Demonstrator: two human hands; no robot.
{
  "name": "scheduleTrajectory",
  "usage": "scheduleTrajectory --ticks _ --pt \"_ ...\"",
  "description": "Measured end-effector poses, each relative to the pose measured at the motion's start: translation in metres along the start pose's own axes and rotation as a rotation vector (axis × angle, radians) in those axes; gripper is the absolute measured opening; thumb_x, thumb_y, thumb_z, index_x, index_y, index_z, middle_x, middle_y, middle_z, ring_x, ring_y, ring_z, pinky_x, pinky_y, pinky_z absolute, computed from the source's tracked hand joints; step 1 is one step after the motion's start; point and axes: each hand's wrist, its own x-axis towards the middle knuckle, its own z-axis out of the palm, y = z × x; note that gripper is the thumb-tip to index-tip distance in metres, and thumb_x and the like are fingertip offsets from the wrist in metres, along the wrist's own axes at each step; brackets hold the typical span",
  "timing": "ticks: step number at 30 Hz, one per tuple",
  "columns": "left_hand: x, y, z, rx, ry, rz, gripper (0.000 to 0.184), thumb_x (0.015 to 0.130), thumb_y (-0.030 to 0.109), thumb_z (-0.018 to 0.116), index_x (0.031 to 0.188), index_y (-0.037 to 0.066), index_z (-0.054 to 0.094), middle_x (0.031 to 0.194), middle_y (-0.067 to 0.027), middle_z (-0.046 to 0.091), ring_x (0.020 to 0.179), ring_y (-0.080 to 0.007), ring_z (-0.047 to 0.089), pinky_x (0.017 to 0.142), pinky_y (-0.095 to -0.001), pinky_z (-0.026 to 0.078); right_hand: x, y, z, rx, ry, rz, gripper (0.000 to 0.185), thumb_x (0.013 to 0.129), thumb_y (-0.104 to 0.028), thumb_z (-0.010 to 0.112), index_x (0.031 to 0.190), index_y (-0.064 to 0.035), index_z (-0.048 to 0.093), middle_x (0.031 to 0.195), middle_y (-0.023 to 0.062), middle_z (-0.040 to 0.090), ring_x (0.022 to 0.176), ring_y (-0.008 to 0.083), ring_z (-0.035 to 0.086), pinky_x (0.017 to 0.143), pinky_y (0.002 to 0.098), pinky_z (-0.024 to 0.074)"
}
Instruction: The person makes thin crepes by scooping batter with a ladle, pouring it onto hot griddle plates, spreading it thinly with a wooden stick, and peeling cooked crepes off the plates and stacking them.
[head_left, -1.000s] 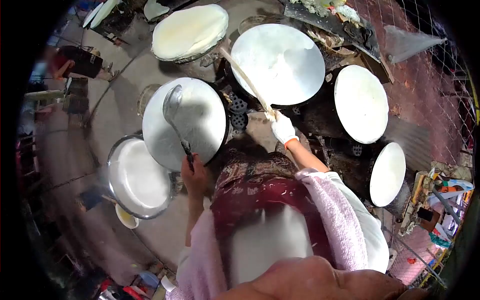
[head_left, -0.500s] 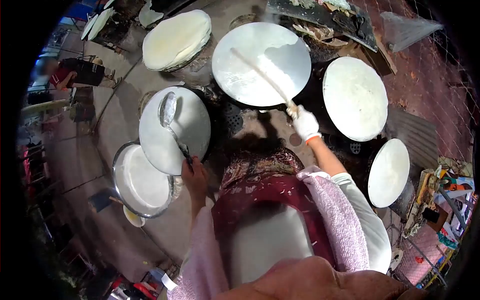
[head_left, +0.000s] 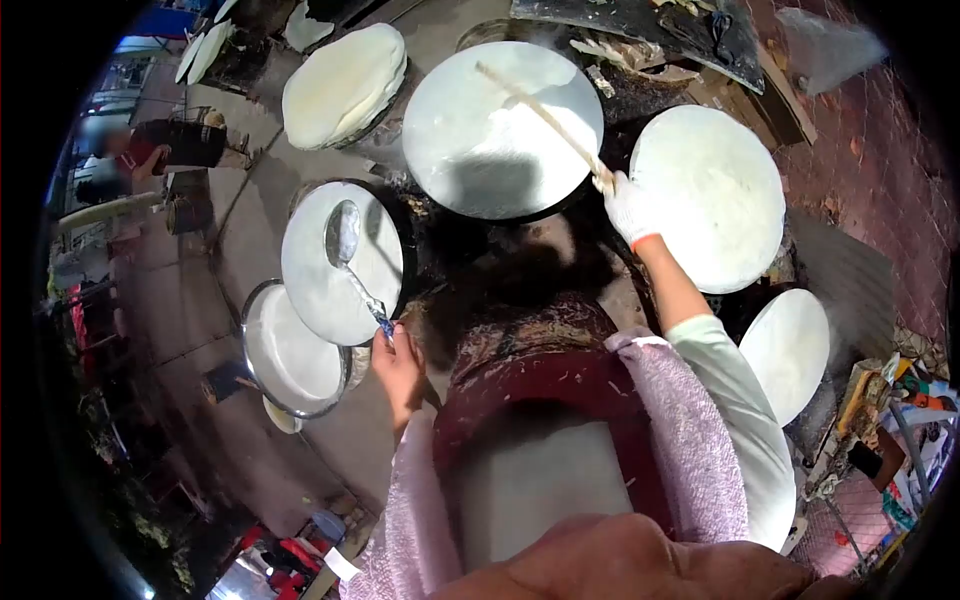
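Observation:
My bare left hand [head_left: 398, 375] is closed around the handle of a metal ladle [head_left: 346, 235]. The ladle's bowl is over the left round griddle [head_left: 312, 285], whose surface is pale. My right hand [head_left: 630, 208], in a white glove with an orange cuff, grips one end of a long wooden stick [head_left: 545, 115]. That stick reaches across the front round griddle [head_left: 440, 135], which is coated in a white layer. Whether its far end touches the layer, I cannot tell. Close to my right hand lies another white-coated griddle [head_left: 715, 200].
A metal-rimmed basin [head_left: 290, 360] of white liquid stands beside the left griddle. Stacked thin white sheets [head_left: 345, 85] lie at the upper left. Another pale griddle [head_left: 788, 355] is at lower right. A person [head_left: 175, 145] is at far left; wire fencing runs along the right.
The stick in my right hand has swung, and white now covers the grey patch on the front griddle. The ladle stays over the left griddle. The view has shifted slightly.

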Motion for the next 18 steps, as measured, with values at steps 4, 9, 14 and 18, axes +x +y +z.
scheduleTrajectory --ticks 4,9,14,18 --pt "0.002 0.005 0.011 0.061 -0.059 0.017 0.016 0.1 0.022 0.05 0.094 0.007 0.049 0.058 0.0045 0.04 0.042 -0.0049 0.033 0.038 -0.0219 0.026 -0.016 -0.011 0.008 0.125 -0.128 0.034 0.052 0.096 -0.05 0.042 0.108 -0.0016 0.058 0.084 0.0275 0.064 0.082 0.0437 0.063 0.073 0.0514 0.0485" --pt "0.009 0.001 0.012 0.166 -0.066 0.076 0.015 0.099 0.021 0.05 0.093 0.007 0.05 0.059 0.0053 0.04 0.042 -0.0043 0.034 0.038 -0.0221 0.024 -0.043 0.005 0.015 -0.016 -0.116 0.111 0.072 0.095 -0.048 0.044 0.148 -0.0035 0.021 0.075 0.0263 0.064 0.067 0.0417 0.063 0.061 0.0506 0.0492" --pt "-0.001 0.003 0.007 0.078 -0.037 -0.02 0.012 0.098 0.02 0.053 0.093 0.009 0.051 0.06 0.0063 0.042 0.045 -0.0029 0.035 0.04 -0.02 0.026 0.096 -0.019 0.0 -0.163 0.008 0.068 0.066 0.095 -0.041 0.044 0.146 -0.0048 0.024 0.092 0.0239 0.066 0.082 0.0405 0.065 0.073 0.0496 0.0508" --pt "-0.013 0.001 0.004 0.055 0.014 -0.039 0.011 0.097 0.019 0.052 0.092 0.01 0.05 0.058 0.0059 0.041 0.042 -0.0033 0.033 0.038 -0.0203 0.025 0.182 -0.049 -0.013 -0.219 0.14 -0.01 0.064 0.09 -0.039 0.05 0.145 -0.0115 0.03 0.102 0.0224 0.065 0.094 0.036 0.065 0.081 0.0465 0.0504"
